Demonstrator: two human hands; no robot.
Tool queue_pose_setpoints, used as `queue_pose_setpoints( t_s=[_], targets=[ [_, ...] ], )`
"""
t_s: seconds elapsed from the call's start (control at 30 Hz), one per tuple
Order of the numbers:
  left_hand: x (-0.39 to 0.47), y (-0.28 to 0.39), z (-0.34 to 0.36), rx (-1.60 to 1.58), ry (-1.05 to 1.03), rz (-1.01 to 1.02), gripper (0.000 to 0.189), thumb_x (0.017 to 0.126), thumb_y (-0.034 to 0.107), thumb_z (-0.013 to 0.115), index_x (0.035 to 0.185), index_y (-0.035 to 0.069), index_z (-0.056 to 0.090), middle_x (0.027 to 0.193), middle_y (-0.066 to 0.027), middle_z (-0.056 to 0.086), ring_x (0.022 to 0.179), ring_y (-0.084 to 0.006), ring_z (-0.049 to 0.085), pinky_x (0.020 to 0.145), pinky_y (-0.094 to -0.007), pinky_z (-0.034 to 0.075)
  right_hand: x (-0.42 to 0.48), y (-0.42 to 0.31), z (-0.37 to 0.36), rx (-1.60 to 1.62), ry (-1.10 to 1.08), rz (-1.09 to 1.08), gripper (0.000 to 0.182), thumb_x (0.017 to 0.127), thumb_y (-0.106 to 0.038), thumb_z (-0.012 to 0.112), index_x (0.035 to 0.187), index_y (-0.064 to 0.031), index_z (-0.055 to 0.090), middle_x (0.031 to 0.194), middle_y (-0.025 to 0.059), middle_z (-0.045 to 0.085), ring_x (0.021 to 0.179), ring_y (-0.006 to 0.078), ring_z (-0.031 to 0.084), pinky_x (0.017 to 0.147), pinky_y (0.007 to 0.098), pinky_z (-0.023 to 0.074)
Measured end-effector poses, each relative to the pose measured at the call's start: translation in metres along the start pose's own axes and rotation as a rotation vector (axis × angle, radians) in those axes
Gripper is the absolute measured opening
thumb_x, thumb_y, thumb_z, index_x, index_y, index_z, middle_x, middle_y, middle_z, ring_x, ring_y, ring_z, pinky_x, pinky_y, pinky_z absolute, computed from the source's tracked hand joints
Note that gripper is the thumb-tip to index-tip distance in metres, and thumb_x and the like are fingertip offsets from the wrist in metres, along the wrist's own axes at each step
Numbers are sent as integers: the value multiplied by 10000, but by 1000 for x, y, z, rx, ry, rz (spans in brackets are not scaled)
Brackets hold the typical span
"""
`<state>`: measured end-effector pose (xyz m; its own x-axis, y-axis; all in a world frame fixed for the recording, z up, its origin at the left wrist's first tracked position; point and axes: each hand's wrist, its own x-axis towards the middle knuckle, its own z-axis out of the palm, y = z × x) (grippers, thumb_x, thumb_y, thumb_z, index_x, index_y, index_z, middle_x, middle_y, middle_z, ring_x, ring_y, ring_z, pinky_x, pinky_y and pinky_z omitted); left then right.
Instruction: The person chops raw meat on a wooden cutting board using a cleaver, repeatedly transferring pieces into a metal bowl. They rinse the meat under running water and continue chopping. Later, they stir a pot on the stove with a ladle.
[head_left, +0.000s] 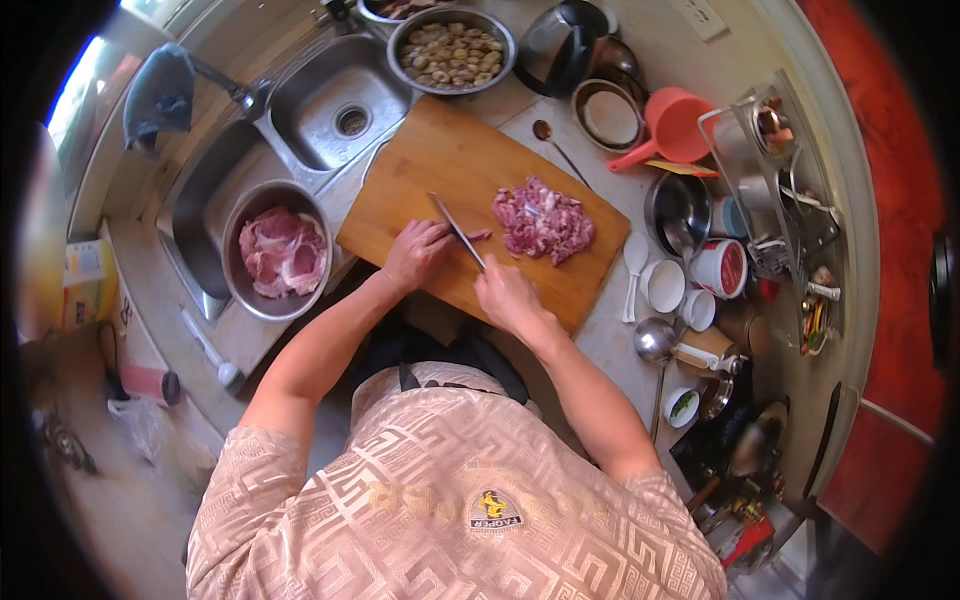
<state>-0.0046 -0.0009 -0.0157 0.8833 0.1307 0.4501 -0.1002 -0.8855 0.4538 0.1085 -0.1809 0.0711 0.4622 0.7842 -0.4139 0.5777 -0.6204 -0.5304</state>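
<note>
My right hand (509, 294) grips the handle of a knife (457, 231), its blade standing over a wooden cutting board (435, 150). Left of the blade, the bent fingers of my left hand (418, 253) press down at the board's near edge; whatever lies under them is hidden. A small strip of raw meat (478, 235) lies just right of the blade. Farther right on the board is a heap of chopped raw meat (544, 221). A steel bowl (230, 259) with larger pieces of raw meat (281, 251) stands to the left, partly over the sink.
Behind the board are a double steel sink (322, 112) and a steel bowl of pale, rounded food pieces (452, 56). A long-handled spoon (543, 131), a red plastic ladle (675, 124), a white spoon (635, 255) and small white bowls (663, 286) crowd the right side.
</note>
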Motion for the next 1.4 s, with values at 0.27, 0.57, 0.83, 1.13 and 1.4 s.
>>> queue_pose_setpoints(
  t_s=[0.27, 0.57, 0.83, 1.13, 1.4],
  targets=[
    [9, 10, 6, -9, 27, -104, 158, 859, 51, 670, 1012, 70, 705, 1082, -96, 687, 955, -287, 633, 822, -409, 488, 2, 71, -44, 448, 66, 224, 288, 896, -269, 589, 981, 2, 636, 856, 274, 680, 788, 448, 675, 741, 494, 534],
    [37, 37, 9, -191, 395, -479, 171, 900, 44, 621, 1046, 51, 710, 1081, -153, 700, 1004, -345, 654, 850, -408, 512, -43, 53, -26, 275, 287, 133, 275, 921, -269, 606, 982, -3, 581, 869, 318, 660, 862, 504, 643, 757, 578, 501],
    [25, 50, 10, 46, 29, -451, 132, 866, 179, 687, 942, 89, 747, 957, -110, 709, 898, -314, 652, 744, -416, 518, -42, 44, -13, 307, 265, 128, 281, 923, -282, 621, 948, -5, 582, 829, 285, 673, 832, 489, 652, 729, 562, 504],
    [93, 74, 41, -383, 55, -728, 207, 877, 229, 694, 985, 61, 749, 932, -139, 706, 926, -343, 663, 795, -422, 538, -76, 99, -38, 538, 542, 315, 332, 940, -308, 622, 904, 11, 539, 813, 261, 641, 798, 481, 616, 689, 513, 467],
    [144, 60, 64, -99, -18, -304, 177, 879, 255, 660, 958, 128, 755, 1044, -81, 703, 993, -299, 632, 823, -446, 459, -84, 118, -3, 528, 448, 419, 334, 951, -312, 598, 946, 11, 509, 762, 230, 607, 705, 402, 602, 617, 475, 468]
  ],
)
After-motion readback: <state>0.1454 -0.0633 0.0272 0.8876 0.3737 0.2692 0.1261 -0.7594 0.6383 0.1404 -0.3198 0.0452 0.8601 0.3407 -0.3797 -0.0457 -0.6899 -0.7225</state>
